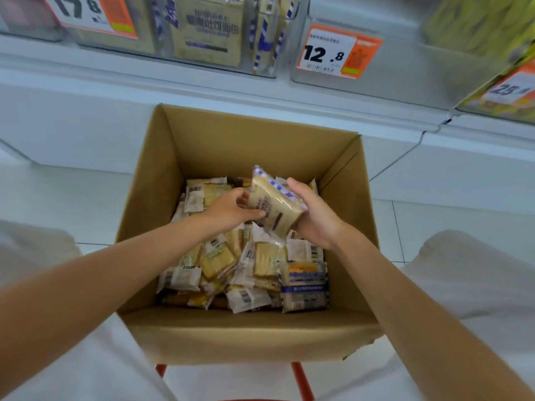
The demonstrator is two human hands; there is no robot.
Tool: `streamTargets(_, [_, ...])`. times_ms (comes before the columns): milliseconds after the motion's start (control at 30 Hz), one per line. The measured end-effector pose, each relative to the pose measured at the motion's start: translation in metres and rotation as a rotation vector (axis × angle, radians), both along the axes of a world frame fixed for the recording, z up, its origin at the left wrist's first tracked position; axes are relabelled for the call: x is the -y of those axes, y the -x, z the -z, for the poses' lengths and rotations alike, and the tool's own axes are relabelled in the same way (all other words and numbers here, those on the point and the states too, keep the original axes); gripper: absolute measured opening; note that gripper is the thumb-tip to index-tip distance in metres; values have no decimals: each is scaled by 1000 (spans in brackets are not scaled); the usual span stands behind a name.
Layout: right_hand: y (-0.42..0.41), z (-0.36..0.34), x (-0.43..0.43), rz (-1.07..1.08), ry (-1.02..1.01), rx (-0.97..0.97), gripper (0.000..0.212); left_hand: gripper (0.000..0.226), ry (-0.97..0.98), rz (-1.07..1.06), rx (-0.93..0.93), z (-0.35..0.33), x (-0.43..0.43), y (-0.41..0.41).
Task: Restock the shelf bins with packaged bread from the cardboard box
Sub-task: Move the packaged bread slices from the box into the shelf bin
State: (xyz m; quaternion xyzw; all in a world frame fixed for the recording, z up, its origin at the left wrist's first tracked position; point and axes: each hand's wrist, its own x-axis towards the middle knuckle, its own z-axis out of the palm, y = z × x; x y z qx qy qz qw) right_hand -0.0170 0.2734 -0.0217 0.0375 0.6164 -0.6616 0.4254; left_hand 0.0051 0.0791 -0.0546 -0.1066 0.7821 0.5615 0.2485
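Cardboard box (249, 334) of packets, both hands' fingers (254, 213) closed round one raised bread pack (273, 205)

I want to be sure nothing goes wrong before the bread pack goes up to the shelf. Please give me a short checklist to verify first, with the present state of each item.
1. Pack held firmly: ok. The right hand wraps the bread pack and the left hand touches its front.
2. Pack above the other packs in the cardboard box: ok.
3. Matching bin found: ok. The middle bin holds packs with the same blue and white trim.
4. Free room in that bin: cannot tell, its top is out of view.
5. Wrapper undamaged: cannot tell, too blurred.
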Motion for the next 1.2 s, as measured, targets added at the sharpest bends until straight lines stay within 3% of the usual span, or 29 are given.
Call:
streamTargets(100, [1,-7,-4,119,-18,-70,54,42,-3,-38,115,-4,7,1])
streamTargets(200, [1,-7,-8,58,-94,-176,35,45,5,-61,251,-4,2,-5])
streamTargets(300, [1,-3,-10,81,-231,-226,41,48,-124,-70,314,-9,2,-5])
streamTargets(433, [1,1,-17,38,-261,-139,45,83,-382,-290,326,-12,10,7])
streamTargets(533, [0,9,-18,218,-101,-20,43,108,-526,-296,438,-10,11,4])
streamTargets(633, [-3,17,-18,366,24,79,43,65,-482,-203,439,-10,-1,-6])
streamTargets(700, [-4,20,-22,302,-3,76,46,42,-371,-244,323,-11,-4,-9])
streamTargets(733, [-4,25,-25,230,-98,30,52,36,-214,-235,183,-10,-1,-8])
streamTargets(800, [-6,33,-36,-9,-434,-158,63,33,279,-39,-129,-9,16,-2])
streamTargets(867, [-13,48,-44,-284,-643,-267,57,40,572,123,-250,-7,29,0])
streamTargets(933, [-27,67,-48,-505,-707,-199,56,48,617,142,-208,-4,35,-2])
streamTargets(1033, [-42,94,-47,-740,-868,-267,49,36,543,114,-145,1,35,-6])
streamTargets(1100, [-42,99,-43,-791,-949,-365,17,31,471,74,-101,1,39,-7])
streamTargets(1167, [-34,99,-41,-769,-913,-385,34,29,360,-29,-21,1,46,-7])
streamTargets(1200, [-29,94,-41,-700,-850,-373,33,29,287,-115,35,3,49,-6])
